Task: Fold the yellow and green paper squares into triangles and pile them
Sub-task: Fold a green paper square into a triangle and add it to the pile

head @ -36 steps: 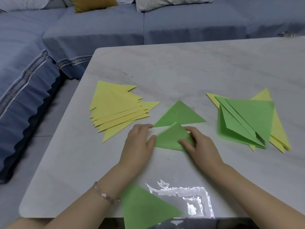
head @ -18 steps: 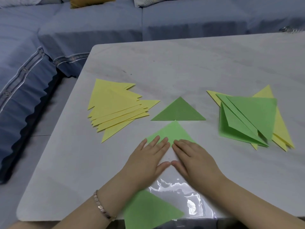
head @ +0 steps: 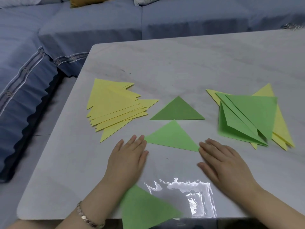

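Both hands had slid apart since half a second before, when they lay side by side on the near edge of the light green triangle [head: 171, 136]. The left hand [head: 127, 156] lay flat on the table [head: 198, 63], fingers straight and together, holding nothing, its fingertips just beside the triangle's left corner. The right hand [head: 226, 164] lay flat as well, fingers extended and empty, its fingertips at the right corner; whether they touched the paper could not be told.

The light green triangle lay flat between the hands, its tip just short of the long edge of a darker green triangle [head: 177, 110] behind it. To the left sat the fanned pile of yellow triangles [head: 112, 108]. To the right lay a loose stack of green and yellow sheets [head: 252, 113], some creased. Another green sheet [head: 145, 209] hung over the near table edge, partly under the left forearm, which wore a bracelet [head: 87, 217]. A blue sofa [head: 99, 22] stood behind the table.
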Tool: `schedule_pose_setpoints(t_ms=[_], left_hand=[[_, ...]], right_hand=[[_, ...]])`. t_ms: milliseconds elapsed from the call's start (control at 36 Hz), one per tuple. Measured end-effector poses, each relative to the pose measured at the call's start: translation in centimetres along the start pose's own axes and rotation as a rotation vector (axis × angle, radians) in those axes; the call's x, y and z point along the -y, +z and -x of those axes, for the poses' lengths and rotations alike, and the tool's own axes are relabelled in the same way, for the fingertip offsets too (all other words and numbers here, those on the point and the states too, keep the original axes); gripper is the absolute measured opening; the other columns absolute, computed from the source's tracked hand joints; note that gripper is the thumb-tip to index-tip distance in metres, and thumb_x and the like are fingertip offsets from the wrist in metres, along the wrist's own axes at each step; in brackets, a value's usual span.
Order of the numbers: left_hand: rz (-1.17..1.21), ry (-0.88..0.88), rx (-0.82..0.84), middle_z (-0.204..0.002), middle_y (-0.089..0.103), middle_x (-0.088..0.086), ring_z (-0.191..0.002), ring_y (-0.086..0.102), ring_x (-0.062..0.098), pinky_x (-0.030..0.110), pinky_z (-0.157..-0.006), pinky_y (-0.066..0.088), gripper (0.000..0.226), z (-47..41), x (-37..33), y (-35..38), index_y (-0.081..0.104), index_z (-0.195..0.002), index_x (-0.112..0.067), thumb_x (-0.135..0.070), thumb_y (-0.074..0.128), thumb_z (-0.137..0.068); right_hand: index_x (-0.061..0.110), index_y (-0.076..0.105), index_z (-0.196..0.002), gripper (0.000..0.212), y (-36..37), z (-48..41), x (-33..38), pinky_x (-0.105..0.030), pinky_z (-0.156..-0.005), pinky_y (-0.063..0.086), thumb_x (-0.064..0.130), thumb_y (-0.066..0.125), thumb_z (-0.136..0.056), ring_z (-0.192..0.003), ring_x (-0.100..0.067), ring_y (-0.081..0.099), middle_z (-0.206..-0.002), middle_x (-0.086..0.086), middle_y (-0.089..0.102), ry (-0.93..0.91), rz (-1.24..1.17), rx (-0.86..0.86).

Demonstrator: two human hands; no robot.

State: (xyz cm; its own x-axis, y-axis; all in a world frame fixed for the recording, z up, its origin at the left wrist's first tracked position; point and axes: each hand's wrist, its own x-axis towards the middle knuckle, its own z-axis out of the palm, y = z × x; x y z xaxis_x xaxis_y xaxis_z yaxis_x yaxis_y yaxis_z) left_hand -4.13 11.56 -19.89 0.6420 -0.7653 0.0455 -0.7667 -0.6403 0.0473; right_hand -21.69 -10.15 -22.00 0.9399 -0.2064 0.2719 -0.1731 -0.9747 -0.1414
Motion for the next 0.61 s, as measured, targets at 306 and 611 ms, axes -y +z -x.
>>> schedule_pose_setpoints(t_ms=[306,611], left_hand=[[0.262,-0.327,0.147,-0.115,0.049,0.002,-0.11,0.043,0.023,0.033,-0.088,0.038,0.058,-4.6,-3.1,-1.7,0.044,-0.122,-0.017,-0.052,0.061,-0.08],[0.606,-0.282,0.203,-0.067,0.047,-0.004,-0.073,0.047,0.021,0.03,-0.058,0.03,0.029,-4.1,-2.4,-3.5,0.042,-0.065,-0.021,-0.028,0.056,-0.089]], right_hand=[[0.012,0.073,-0.07,0.039,-0.8,-2.2,0.9,-0.032,-0.07,0.05,0.035,0.045,-0.082,-0.082,-0.026,0.065,-0.08,-0.001,0.07,0.105,-0.067,-0.033],[0.016,0.067,-0.065,0.02,-1.4,-4.3,1.5,-0.029,-0.053,0.037,0.022,0.064,-0.084,-0.066,-0.024,0.052,-0.063,0.0,0.059,0.367,-0.19,-0.002]])
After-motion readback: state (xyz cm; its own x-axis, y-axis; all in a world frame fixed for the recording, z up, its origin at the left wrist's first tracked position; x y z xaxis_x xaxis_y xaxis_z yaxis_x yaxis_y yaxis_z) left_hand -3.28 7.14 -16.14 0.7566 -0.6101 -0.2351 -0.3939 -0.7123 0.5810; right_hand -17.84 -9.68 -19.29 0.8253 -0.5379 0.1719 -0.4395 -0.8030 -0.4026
